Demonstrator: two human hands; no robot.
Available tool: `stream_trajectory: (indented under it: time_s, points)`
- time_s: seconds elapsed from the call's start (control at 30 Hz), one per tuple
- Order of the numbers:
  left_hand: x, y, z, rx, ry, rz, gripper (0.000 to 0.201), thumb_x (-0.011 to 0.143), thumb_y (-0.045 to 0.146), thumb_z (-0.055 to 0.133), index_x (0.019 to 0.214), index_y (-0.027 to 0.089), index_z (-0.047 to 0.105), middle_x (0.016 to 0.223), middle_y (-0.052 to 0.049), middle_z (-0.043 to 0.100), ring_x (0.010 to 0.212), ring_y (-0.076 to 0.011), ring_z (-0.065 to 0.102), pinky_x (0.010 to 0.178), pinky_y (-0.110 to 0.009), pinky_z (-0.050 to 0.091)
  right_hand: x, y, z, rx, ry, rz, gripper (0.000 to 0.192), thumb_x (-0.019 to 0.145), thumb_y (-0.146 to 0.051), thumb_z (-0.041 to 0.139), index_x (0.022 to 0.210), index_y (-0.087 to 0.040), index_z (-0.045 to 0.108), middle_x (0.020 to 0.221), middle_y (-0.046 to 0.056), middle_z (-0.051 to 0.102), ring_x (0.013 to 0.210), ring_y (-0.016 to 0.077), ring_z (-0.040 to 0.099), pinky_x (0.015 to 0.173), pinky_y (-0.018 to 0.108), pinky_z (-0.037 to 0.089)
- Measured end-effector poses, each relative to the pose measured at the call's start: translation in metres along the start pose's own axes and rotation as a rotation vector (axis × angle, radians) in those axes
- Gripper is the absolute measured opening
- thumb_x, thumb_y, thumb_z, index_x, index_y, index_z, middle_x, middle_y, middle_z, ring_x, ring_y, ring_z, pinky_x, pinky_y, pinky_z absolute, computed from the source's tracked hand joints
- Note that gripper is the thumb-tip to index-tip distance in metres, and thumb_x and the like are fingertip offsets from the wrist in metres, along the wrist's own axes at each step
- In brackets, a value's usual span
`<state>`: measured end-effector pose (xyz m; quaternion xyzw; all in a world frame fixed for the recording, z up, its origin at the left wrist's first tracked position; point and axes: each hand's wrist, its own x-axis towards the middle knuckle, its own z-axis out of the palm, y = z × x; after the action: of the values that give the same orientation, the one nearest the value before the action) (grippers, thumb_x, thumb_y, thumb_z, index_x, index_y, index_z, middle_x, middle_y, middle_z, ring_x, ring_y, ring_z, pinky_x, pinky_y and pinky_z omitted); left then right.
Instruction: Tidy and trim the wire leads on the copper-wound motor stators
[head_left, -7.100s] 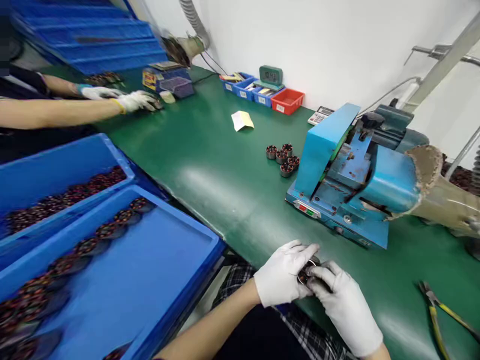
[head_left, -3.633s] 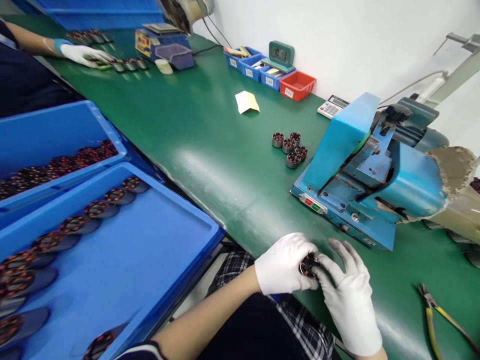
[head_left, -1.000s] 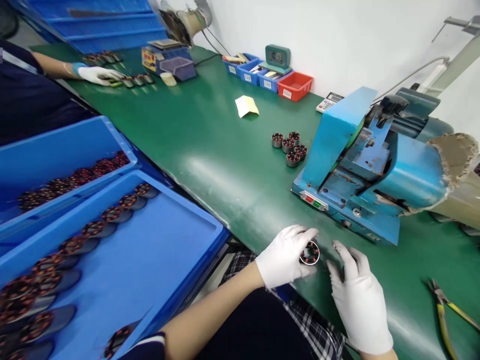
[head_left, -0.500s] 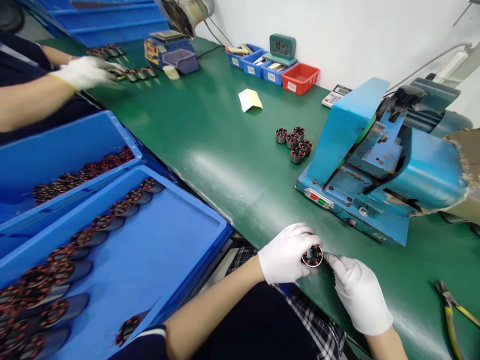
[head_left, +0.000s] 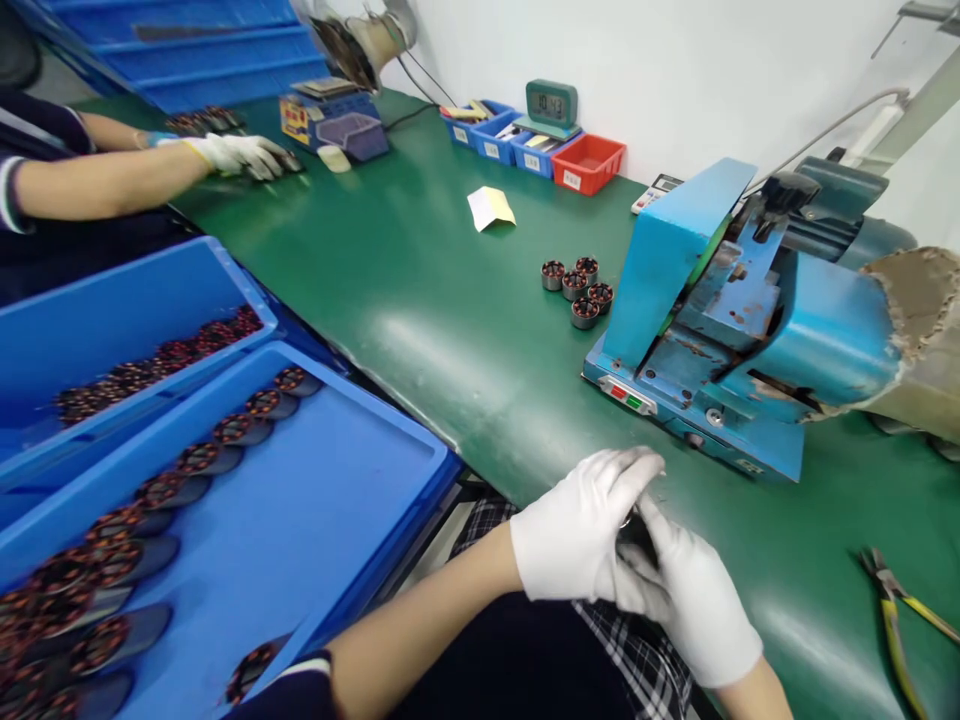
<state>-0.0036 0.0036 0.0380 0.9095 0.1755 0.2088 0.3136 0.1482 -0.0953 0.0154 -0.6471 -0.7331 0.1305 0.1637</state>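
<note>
Both of my hands wear white gloves and meet at the near edge of the green table [head_left: 420,300]. My left hand [head_left: 577,530] is closed around a small round motor stator [head_left: 636,527], of which only a dark sliver shows between the gloves. My right hand [head_left: 694,595] presses against it from the right, its fingers on the same part. Several more stators [head_left: 574,285] with copper windings stand in a cluster beside the blue machine [head_left: 735,320].
Blue trays [head_left: 315,520] at my left hold rows of stators. Yellow-handled pliers [head_left: 892,610] lie at the right. Small blue bins and a red bin [head_left: 589,163], a clock [head_left: 551,103] and a calculator [head_left: 654,190] line the wall. A co-worker's gloved hand [head_left: 240,155] works at the far left.
My left hand has turned over the stator and covered it, so its windings no longer show. My right hand has closed in against it. The co-worker's hand moved slightly right.
</note>
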Motion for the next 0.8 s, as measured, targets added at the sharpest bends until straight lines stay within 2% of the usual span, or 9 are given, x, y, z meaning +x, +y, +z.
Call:
stream_trajectory:
  time_s: [0.07, 0.13, 0.23, 0.33, 0.43, 0.53, 0.63, 0.8]
  points:
    - [0.0, -0.005, 0.007, -0.058, -0.08, -0.066, 0.103, 0.062, 0.047, 0.073, 0.136, 0.009, 0.011, 0.132, -0.026, 0.036, 0.119, -0.0365, 0.043, 0.094, -0.048, 0.041, 0.005, 0.0, 0.009, 0.076, -0.072, 0.042, 0.053, 0.083, -0.013, 0.044, 0.135, -0.012, 0.034, 0.076, 0.008, 0.069, 0.063, 0.0193, 0.065, 0.057, 0.026, 0.051]
    - [0.0, -0.008, 0.011, -0.078, -0.124, -0.105, 0.099, 0.065, 0.045, 0.071, 0.136, 0.01, 0.012, 0.131, -0.025, 0.037, 0.116, -0.0362, 0.046, 0.091, -0.048, 0.043, 0.005, 0.004, 0.014, 0.115, -0.094, 0.068, 0.05, 0.082, -0.009, 0.038, 0.132, -0.012, 0.037, 0.075, 0.007, 0.069, 0.062, 0.0184, 0.065, 0.056, 0.025, 0.05]
    - [0.0, -0.009, 0.011, -0.065, -0.118, -0.148, 0.068, 0.078, 0.029, 0.059, 0.133, 0.014, 0.021, 0.132, -0.02, 0.038, 0.116, -0.0311, 0.046, 0.093, -0.045, 0.042, 0.001, 0.008, 0.019, 0.023, 0.007, 0.109, 0.037, 0.082, -0.008, 0.034, 0.114, -0.012, 0.053, 0.074, 0.009, 0.069, 0.058, 0.019, 0.064, 0.054, 0.027, 0.048]
    - [0.0, -0.008, 0.01, -0.05, -0.118, -0.141, 0.047, 0.08, 0.015, 0.05, 0.124, 0.015, 0.033, 0.127, -0.014, 0.044, 0.115, -0.0258, 0.046, 0.095, -0.039, 0.042, -0.002, 0.007, 0.019, 0.019, 0.089, 0.164, 0.026, 0.087, -0.018, 0.035, 0.092, -0.015, 0.06, 0.061, 0.005, 0.064, 0.051, 0.0186, 0.06, 0.049, 0.027, 0.044]
    - [-0.001, -0.009, 0.011, -0.019, -0.136, -0.108, 0.031, 0.08, 0.015, 0.05, 0.11, 0.017, 0.043, 0.12, -0.01, 0.05, 0.109, -0.0235, 0.05, 0.094, -0.037, 0.042, 0.0, 0.005, 0.012, 0.263, 0.012, 0.238, 0.026, 0.09, -0.026, 0.035, 0.083, -0.019, 0.059, 0.051, -0.001, 0.057, 0.046, 0.0156, 0.055, 0.048, 0.025, 0.041]
    - [-0.001, -0.01, 0.012, 0.028, -0.174, -0.103, 0.018, 0.082, 0.018, 0.049, 0.1, 0.017, 0.048, 0.112, -0.009, 0.054, 0.101, -0.0227, 0.054, 0.09, -0.037, 0.042, 0.007, 0.004, 0.0, 0.499, -0.091, 0.314, 0.026, 0.089, -0.029, 0.037, 0.073, -0.02, 0.055, 0.048, -0.003, 0.053, 0.043, 0.0131, 0.05, 0.046, 0.023, 0.038]
    - [0.0, -0.008, 0.01, 0.042, -0.208, -0.109, 0.015, 0.085, 0.021, 0.047, 0.1, 0.016, 0.048, 0.109, -0.009, 0.055, 0.098, -0.0225, 0.054, 0.089, -0.037, 0.042, 0.011, 0.005, -0.006, 0.571, -0.123, 0.356, 0.028, 0.087, -0.032, 0.039, 0.064, -0.02, 0.05, 0.048, -0.003, 0.05, 0.043, 0.0122, 0.047, 0.046, 0.023, 0.036]
    - [0.001, -0.004, 0.009, 0.049, -0.209, -0.149, 0.01, 0.082, 0.017, 0.047, 0.093, 0.017, 0.049, 0.108, -0.008, 0.054, 0.1, -0.023, 0.051, 0.089, -0.038, 0.042, 0.008, 0.001, -0.004, 0.684, -0.168, 0.449, 0.03, 0.086, -0.035, 0.042, 0.062, -0.019, 0.048, 0.049, -0.003, 0.047, 0.045, 0.0112, 0.043, 0.046, 0.023, 0.033]
